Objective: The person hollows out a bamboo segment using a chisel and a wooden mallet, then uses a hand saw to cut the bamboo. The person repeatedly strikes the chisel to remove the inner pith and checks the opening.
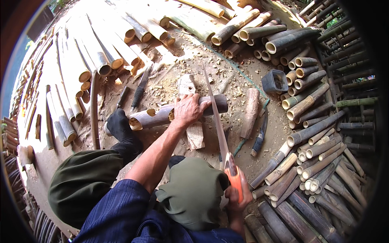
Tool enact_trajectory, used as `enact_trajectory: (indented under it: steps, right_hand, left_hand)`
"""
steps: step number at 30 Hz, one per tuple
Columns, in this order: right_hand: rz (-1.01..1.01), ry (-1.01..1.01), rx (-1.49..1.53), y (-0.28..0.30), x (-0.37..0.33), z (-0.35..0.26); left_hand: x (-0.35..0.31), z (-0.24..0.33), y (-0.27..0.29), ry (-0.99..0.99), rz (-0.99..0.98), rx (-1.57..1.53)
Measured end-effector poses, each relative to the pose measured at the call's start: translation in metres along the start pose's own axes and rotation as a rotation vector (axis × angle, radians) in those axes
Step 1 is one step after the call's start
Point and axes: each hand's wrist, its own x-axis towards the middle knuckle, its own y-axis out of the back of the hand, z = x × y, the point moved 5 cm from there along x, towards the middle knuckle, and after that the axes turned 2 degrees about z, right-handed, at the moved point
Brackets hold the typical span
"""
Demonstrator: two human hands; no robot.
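Observation:
My left hand is wrapped over a dark bamboo tube and presses it onto a pale wood block. Several notches are cut into the tube's upper side, left of that hand. A foot in a black sock rests by the tube's left end. In my right hand is the orange handle of a handsaw. Its long blade points away from me and crosses the tube near the right end. I cannot tell whether the teeth touch the bamboo.
Two dark-handled knives lie left of the tube. On the right are a wood billet, another knife and a dark plastic tub. Stacked bamboo tubes line the right side; long poles lie at the left. Chips cover the ground.

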Motion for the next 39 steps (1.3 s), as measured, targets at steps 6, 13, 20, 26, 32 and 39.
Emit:
enact_trajectory:
  steps: [6,13,20,26,32,39]
  right_hand:
    - [0.045,0.069,0.046,-0.029,0.057,0.023]
    - [0.0,0.08,-0.041,0.0,-0.009,-0.001]
    - [0.095,0.232,-0.103,-0.047,0.079,0.006]
    - [0.027,0.055,-0.192,0.013,-0.031,-0.001]
    - [0.106,0.27,-0.066,-0.028,0.052,0.014]
    - [-0.006,-0.029,-0.228,0.023,-0.046,-0.009]
  left_hand:
    - [0.003,0.01,-0.001,-0.016,-0.008,-0.02]
    - [0.002,-0.009,0.001,-0.059,-0.065,-0.028]
    - [-0.008,0.011,-0.002,-0.149,0.018,0.174]
    - [-0.002,0.013,0.006,-0.129,-0.03,0.168]
    - [0.003,0.02,0.003,-0.148,-0.011,0.157]
    - [0.002,0.008,0.007,-0.141,-0.046,0.157]
